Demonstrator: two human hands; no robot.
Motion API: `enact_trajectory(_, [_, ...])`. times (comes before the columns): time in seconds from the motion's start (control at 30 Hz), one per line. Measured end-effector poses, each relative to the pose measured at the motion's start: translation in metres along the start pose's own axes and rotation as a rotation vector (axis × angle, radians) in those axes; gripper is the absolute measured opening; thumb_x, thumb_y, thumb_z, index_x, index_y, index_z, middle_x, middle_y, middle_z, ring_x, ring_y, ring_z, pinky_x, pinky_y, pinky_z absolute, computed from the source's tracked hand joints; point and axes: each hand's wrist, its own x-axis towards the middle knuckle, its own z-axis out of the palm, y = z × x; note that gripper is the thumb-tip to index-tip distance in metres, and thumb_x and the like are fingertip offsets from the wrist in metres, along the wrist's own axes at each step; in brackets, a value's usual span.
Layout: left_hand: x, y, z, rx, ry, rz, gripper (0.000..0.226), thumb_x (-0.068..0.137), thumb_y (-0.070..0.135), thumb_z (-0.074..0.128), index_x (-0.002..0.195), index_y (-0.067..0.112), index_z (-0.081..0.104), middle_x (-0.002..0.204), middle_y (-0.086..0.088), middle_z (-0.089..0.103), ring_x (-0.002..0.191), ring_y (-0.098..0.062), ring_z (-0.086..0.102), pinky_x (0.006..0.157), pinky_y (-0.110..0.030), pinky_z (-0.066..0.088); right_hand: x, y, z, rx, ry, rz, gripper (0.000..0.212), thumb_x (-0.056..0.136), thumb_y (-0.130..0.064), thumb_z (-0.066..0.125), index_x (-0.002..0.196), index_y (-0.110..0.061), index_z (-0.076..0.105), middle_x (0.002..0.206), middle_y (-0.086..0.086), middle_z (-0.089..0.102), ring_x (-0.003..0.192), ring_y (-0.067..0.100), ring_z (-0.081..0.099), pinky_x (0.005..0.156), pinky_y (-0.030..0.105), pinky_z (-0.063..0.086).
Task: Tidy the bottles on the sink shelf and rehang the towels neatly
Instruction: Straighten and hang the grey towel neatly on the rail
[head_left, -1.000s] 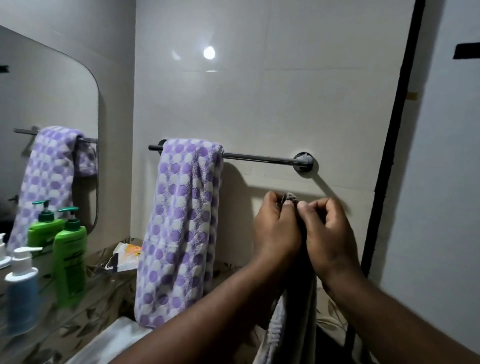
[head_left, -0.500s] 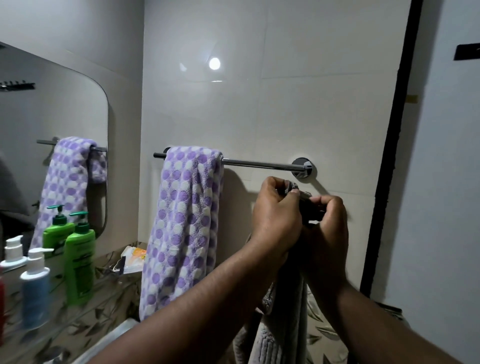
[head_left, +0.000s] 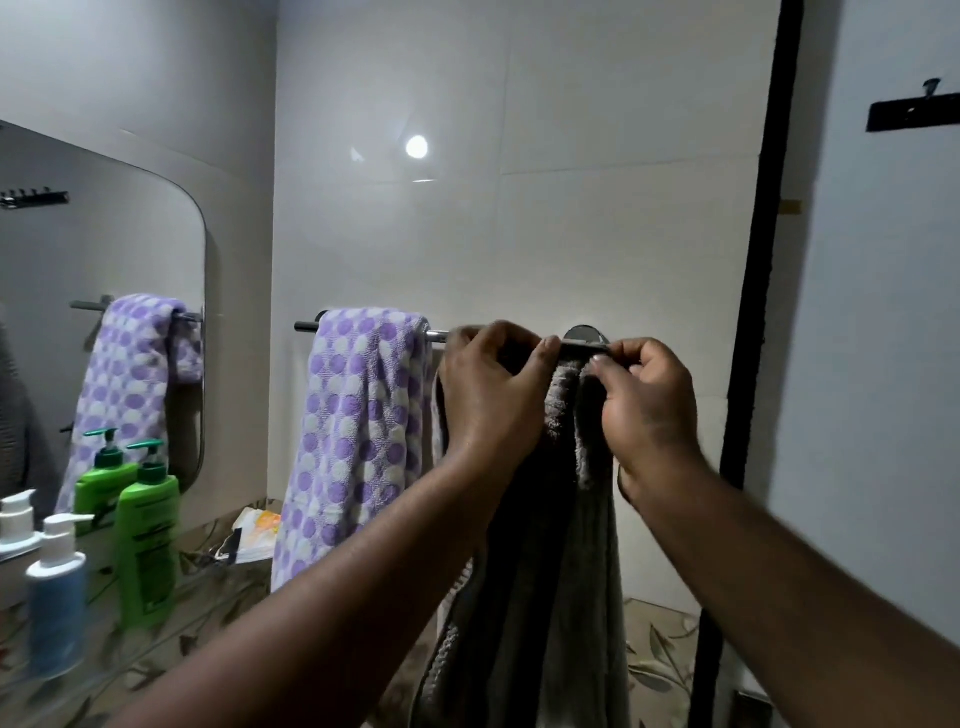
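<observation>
A purple and white dotted towel (head_left: 358, 431) hangs over the left part of the chrome towel rail (head_left: 440, 335). To its right a dark grey towel (head_left: 550, 545) hangs down from both my hands at rail height. My left hand (head_left: 488, 400) grips its top edge on the left. My right hand (head_left: 644, 410) pinches the same edge on the right, just in front of the rail's round mount (head_left: 584, 335). A green pump bottle (head_left: 148, 535) and a blue bottle with a white pump (head_left: 54, 597) stand on the glass shelf (head_left: 171, 618) at the left.
A mirror (head_left: 104, 291) on the left wall reflects the dotted towel and a second green bottle. A small packet (head_left: 254, 535) lies at the shelf's back end. A black door frame (head_left: 758, 322) runs down on the right.
Both hands have lifted the grey towel's top edge from below the rail up to rail height and moved apart, stretching the edge between them.
</observation>
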Motion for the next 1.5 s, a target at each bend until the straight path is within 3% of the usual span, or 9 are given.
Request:
enact_trajectory(0.07, [0.007, -0.005, -0.006, 0.302, -0.092, 0.278, 0.038, 0.088, 0.044, 0.071, 0.123, 0.033, 0.061, 0.142, 0.003, 0.053, 0.136, -0.018, 0.046, 0.116, -0.035, 0.032, 0.011, -0.016, -0.004, 0.102, -0.139, 0.12, 0.012, 0.092, -0.012, 0.064, 0.082, -0.018, 0.063, 0.086, 0.01, 0.07, 0.082, 0.026, 0.066, 0.082, 0.044, 0.057])
enact_trajectory(0.13, [0.021, -0.009, -0.009, 0.305, -0.405, 0.281, 0.049, 0.093, 0.034, 0.069, 0.137, 0.026, 0.05, 0.134, -0.001, 0.063, 0.125, -0.023, 0.058, 0.11, -0.042, 0.041, 0.023, -0.03, -0.009, 0.076, -0.25, 0.134, 0.014, 0.094, -0.01, 0.062, 0.082, -0.018, 0.064, 0.085, 0.011, 0.068, 0.079, 0.024, 0.065, 0.076, 0.038, 0.056])
enact_trajectory(0.3, [0.049, -0.003, -0.021, 0.301, -0.537, 0.114, 0.023, 0.096, 0.037, 0.068, 0.083, 0.02, 0.06, 0.068, 0.007, 0.06, 0.063, -0.009, 0.051, 0.06, -0.029, 0.04, 0.047, -0.05, -0.026, 0.033, -0.391, 0.139, 0.015, 0.094, -0.006, 0.064, 0.081, -0.014, 0.065, 0.07, 0.005, 0.065, 0.052, 0.01, 0.063, 0.049, 0.021, 0.053])
enact_trajectory(0.63, [0.094, 0.027, -0.059, 0.325, -0.611, 0.009, 0.031, 0.091, 0.04, 0.075, 0.072, 0.016, 0.068, 0.055, 0.008, 0.06, 0.044, -0.005, 0.051, 0.045, -0.016, 0.038, 0.071, -0.053, -0.068, -0.166, -0.602, 0.062, 0.036, 0.071, -0.03, 0.083, 0.086, -0.001, 0.069, 0.068, 0.0, 0.067, 0.062, 0.006, 0.062, 0.054, 0.013, 0.051])
enact_trajectory(0.8, [0.123, 0.047, -0.068, 0.37, -0.415, 0.109, 0.027, 0.088, 0.038, 0.078, 0.082, 0.013, 0.074, 0.074, -0.007, 0.067, 0.069, -0.02, 0.06, 0.068, -0.033, 0.051, 0.056, -0.026, -0.084, -0.067, -0.768, 0.221, 0.03, 0.079, -0.027, 0.078, 0.074, -0.005, 0.058, 0.058, -0.002, 0.045, 0.05, 0.007, 0.039, 0.045, 0.017, 0.036])
enact_trajectory(0.93, [0.117, 0.039, -0.069, 0.379, -0.552, -0.144, 0.032, 0.083, 0.041, 0.082, 0.088, 0.01, 0.077, 0.086, -0.012, 0.074, 0.079, -0.025, 0.067, 0.078, -0.037, 0.058, 0.054, -0.02, -0.079, 0.109, -0.586, 0.275, 0.02, 0.075, -0.031, 0.077, 0.08, -0.016, 0.065, 0.087, 0.008, 0.066, 0.089, 0.021, 0.061, 0.095, 0.037, 0.049])
enact_trajectory(1.17, [0.067, 0.051, -0.02, 0.107, -0.942, -0.135, 0.045, 0.095, 0.05, 0.067, 0.114, 0.01, 0.075, 0.116, -0.013, 0.076, 0.103, -0.02, 0.069, 0.104, -0.054, 0.054, 0.05, -0.045, -0.028, 0.176, -0.589, 0.227, 0.012, 0.09, 0.0, 0.065, 0.086, -0.008, 0.072, 0.093, 0.008, 0.078, 0.086, 0.019, 0.074, 0.079, 0.033, 0.061])
enact_trajectory(1.3, [0.066, 0.051, -0.017, 0.215, -0.849, -0.036, 0.046, 0.088, 0.065, 0.067, 0.069, 0.023, 0.071, 0.062, 0.013, 0.066, 0.058, -0.002, 0.058, 0.057, -0.021, 0.049, 0.055, -0.045, -0.034, 0.347, -0.742, 0.311, 0.023, 0.08, -0.014, 0.073, 0.102, -0.006, 0.076, 0.114, 0.015, 0.074, 0.1, 0.025, 0.074, 0.083, 0.035, 0.061])
enact_trajectory(1.5, [0.09, 0.046, -0.025, 0.078, -0.28, 0.07, 0.043, 0.091, 0.05, 0.072, 0.068, 0.015, 0.066, 0.051, 0.014, 0.055, 0.047, -0.002, 0.049, 0.051, -0.021, 0.041, 0.021, -0.008, -0.057, 0.374, -1.067, 0.413, 0.036, 0.097, -0.025, 0.058, 0.126, -0.004, 0.066, 0.131, 0.021, 0.064, 0.115, 0.029, 0.065, 0.102, 0.042, 0.052])
